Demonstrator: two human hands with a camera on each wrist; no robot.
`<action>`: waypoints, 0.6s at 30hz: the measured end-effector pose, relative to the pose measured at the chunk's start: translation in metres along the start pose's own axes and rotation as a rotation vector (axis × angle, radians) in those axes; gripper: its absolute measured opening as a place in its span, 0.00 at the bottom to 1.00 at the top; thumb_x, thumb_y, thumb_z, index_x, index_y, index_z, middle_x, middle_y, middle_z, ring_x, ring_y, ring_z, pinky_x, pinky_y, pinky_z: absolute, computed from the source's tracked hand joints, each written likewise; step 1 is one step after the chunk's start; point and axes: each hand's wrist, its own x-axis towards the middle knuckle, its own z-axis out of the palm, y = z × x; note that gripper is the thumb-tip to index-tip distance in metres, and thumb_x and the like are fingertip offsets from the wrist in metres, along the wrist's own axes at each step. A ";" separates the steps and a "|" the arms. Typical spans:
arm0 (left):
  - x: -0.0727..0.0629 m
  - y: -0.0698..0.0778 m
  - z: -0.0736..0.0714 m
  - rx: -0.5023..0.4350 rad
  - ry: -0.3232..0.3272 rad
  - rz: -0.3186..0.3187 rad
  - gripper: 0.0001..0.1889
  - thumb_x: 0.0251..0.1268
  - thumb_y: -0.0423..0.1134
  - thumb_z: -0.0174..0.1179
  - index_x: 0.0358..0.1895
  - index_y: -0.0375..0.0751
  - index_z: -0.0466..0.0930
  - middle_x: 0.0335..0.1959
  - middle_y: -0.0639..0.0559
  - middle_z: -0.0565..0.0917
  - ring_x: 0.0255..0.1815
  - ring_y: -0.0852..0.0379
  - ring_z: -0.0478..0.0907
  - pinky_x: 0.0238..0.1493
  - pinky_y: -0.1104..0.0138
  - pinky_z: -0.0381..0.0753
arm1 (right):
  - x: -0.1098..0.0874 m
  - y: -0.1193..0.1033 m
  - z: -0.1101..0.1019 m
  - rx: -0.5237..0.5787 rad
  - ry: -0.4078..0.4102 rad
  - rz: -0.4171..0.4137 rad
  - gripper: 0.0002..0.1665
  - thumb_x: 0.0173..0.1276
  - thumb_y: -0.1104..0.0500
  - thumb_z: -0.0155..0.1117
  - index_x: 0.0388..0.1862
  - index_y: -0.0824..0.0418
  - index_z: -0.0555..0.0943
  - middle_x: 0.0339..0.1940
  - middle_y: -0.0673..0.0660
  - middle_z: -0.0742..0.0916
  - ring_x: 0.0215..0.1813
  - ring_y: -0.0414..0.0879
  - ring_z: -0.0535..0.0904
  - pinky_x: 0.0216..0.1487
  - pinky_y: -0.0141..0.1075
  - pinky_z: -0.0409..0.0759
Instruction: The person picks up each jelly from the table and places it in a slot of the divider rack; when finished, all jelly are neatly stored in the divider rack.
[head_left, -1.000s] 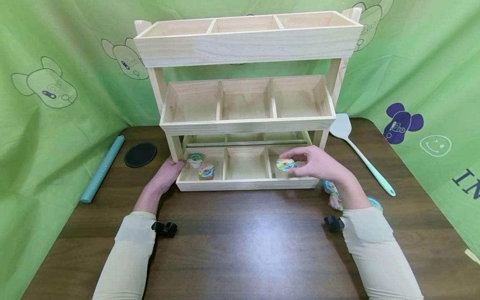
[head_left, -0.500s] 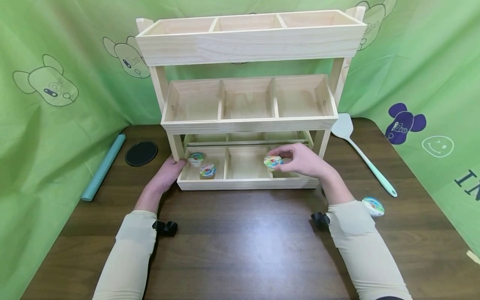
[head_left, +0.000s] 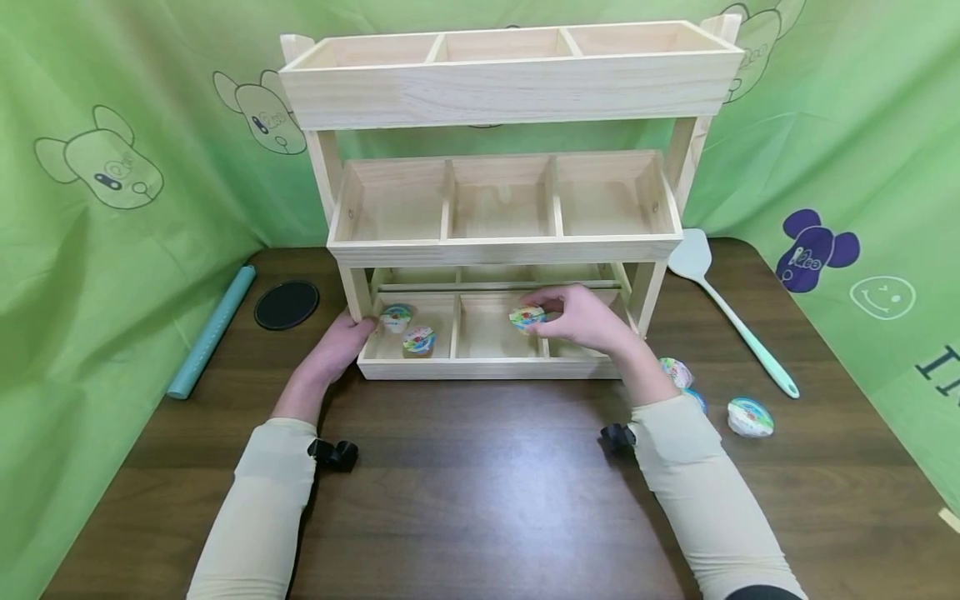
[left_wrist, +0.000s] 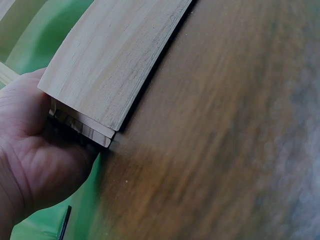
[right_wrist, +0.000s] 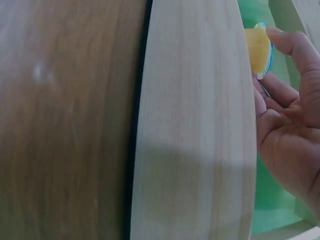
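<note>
In the head view, my right hand (head_left: pixel 581 321) pinches a jelly cup (head_left: pixel 527 317) with a colourful lid. It holds the cup above the middle compartment of the bottom tier of a three-tier wooden rack (head_left: pixel 487 369). Yellow contents show through that jelly cup (right_wrist: pixel 259 50) in the right wrist view, with thumb and fingers at its lid rim. My left hand (head_left: pixel 335 352) grips the left end of the bottom tier; in the left wrist view its fingertips are hidden behind the wood. Two jelly cups, one at the back (head_left: pixel 395 317) and one in front (head_left: pixel 418 341), stand in the left compartment.
Right of the rack, a jelly cup (head_left: pixel 750 417) lies on the brown table (head_left: pixel 480 500), with more cups (head_left: pixel 677 372) partly behind my right arm. A pale spatula (head_left: pixel 738 321) lies behind them. At left are a black disc (head_left: pixel 287 305) and a blue roll (head_left: pixel 212 332).
My right hand has moved left with the jelly cup, from the right compartment to over the middle one. My left hand keeps its hold on the rack's left end.
</note>
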 end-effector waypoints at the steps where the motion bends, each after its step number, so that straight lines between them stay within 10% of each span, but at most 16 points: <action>1: 0.000 0.000 0.000 0.002 0.001 0.001 0.33 0.78 0.34 0.40 0.79 0.28 0.40 0.77 0.30 0.54 0.74 0.40 0.57 0.74 0.49 0.58 | 0.002 -0.001 0.002 -0.005 0.004 0.000 0.28 0.58 0.57 0.75 0.58 0.63 0.84 0.44 0.55 0.89 0.48 0.48 0.81 0.47 0.38 0.77; 18: 0.002 -0.001 0.001 0.013 0.010 0.000 0.33 0.78 0.34 0.40 0.79 0.27 0.41 0.76 0.29 0.55 0.74 0.40 0.58 0.73 0.49 0.59 | 0.028 -0.006 0.035 0.030 0.031 0.024 0.29 0.56 0.63 0.75 0.58 0.67 0.83 0.44 0.59 0.89 0.47 0.49 0.83 0.45 0.36 0.80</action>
